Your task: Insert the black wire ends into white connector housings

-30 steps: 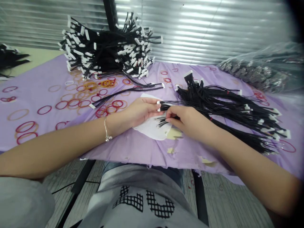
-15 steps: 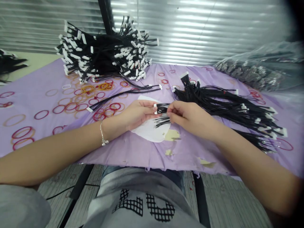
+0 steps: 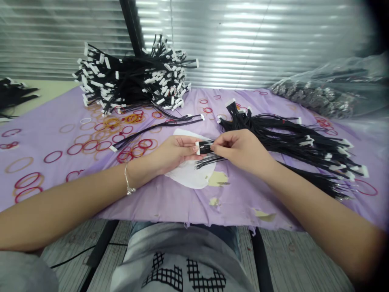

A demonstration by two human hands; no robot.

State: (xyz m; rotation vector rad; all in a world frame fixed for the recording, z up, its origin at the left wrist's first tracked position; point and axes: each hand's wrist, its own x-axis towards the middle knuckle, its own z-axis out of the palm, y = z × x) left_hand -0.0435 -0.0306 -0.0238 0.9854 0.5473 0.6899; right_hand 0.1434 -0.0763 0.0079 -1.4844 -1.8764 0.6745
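Over a white sheet (image 3: 191, 178) on the table, my left hand (image 3: 178, 153) pinches a white connector (image 3: 198, 148) between thumb and fingers. Black wires run from that connector toward my right hand (image 3: 235, 148), whose thumb and fingertips are closed on them. Together they make up a wire harness (image 3: 206, 147). Loose wire ends (image 3: 205, 162) fan out just below, partly under my right hand. Behind my right hand spreads a pile of black wire harnesses (image 3: 273, 127) with white connectors.
A large heap of bundled harnesses (image 3: 130, 77) stands at the back left. Red and orange rubber bands (image 3: 91, 144) lie across the purple cloth (image 3: 158, 198). One harness (image 3: 142, 129) lies behind my left hand. A clear plastic bag of metallic-looking parts (image 3: 316, 97) sits at the back right.
The whole view has shifted slightly, so the table sits lower. My hands keep their hold on the harness, and my right fingers have moved slightly closer to the connector.
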